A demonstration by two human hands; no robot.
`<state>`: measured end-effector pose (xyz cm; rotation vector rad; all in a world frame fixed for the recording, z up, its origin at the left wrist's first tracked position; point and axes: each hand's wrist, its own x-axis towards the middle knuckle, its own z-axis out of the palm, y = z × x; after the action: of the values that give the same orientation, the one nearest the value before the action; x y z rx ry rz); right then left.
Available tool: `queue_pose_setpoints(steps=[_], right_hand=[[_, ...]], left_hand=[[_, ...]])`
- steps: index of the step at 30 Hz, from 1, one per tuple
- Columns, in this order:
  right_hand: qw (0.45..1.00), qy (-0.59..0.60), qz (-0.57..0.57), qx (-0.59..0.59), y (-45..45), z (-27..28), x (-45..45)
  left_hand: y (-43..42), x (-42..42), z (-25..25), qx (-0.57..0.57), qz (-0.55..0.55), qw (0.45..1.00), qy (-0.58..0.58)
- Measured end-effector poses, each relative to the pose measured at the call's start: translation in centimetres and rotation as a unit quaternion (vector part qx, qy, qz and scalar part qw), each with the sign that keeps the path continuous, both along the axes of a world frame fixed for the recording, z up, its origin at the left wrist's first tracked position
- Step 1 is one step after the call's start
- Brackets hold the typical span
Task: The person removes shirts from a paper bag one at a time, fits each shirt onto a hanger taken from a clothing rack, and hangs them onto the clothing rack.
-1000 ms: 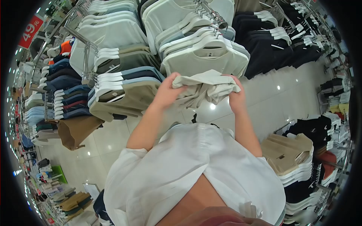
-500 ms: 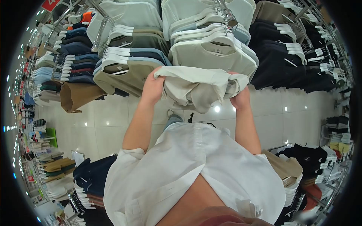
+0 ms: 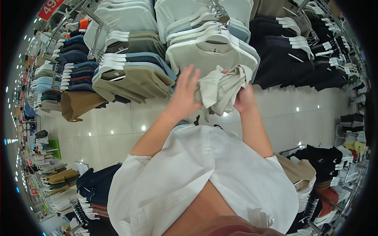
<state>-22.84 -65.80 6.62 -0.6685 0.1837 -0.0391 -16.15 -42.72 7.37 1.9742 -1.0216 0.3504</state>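
A light beige-grey garment [image 3: 222, 88] hangs bunched up in front of my chest. My right hand [image 3: 185, 92] is at its left side, fingers spread and a little blurred, with the fingertips pointing up; its thumb is close to the cloth. On the other side my left hand [image 3: 244, 96] grips the bunched fabric, and some of its fingers are hidden behind the folds. Just beyond the garment a pale long-sleeved top [image 3: 197, 59] hangs on a white hanger at the front of a rack.
Olive and blue tops [image 3: 130, 82] hang to the left, dark garments [image 3: 279, 63] to the right. A brown bag-like item [image 3: 80, 104] is at the left. Chrome rack arms [image 3: 220, 15] jut out above. Behind me at right hangs a tan top [image 3: 295, 171]. Shiny floor tiles [image 3: 114, 145] show between racks.
The garment was stretched between both hands and is now gathered into a smaller bundle at my left hand. My right hand has let go, moved inward and opened.
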Motion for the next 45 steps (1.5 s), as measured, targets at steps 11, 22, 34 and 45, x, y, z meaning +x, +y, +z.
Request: queue_pose_setpoints(steps=[11, 22, 34, 45], right_hand=[[0.989, 0.130, -0.072, -0.024, -2.8, -3.2, -1.1], [0.974, 0.110, -0.035, -0.193, -3.2, -5.0, -1.8], [0.626, -0.241, -0.162, -0.724, 4.7, 1.5, -1.4], [0.865, -0.038, -0.097, -0.491, -1.5, 1.4, -1.0]], left_hand=[[-1.6, 2.0, -0.3, -0.140, 0.021, 0.889, 0.435], [-3.0, 2.1, 4.4, -0.307, 0.031, 0.785, 0.537], [-3.2, 1.9, 4.8, -0.260, -0.001, 0.804, 0.535], [-1.1, 2.4, 4.3, -0.090, -0.066, 0.833, 0.541]])
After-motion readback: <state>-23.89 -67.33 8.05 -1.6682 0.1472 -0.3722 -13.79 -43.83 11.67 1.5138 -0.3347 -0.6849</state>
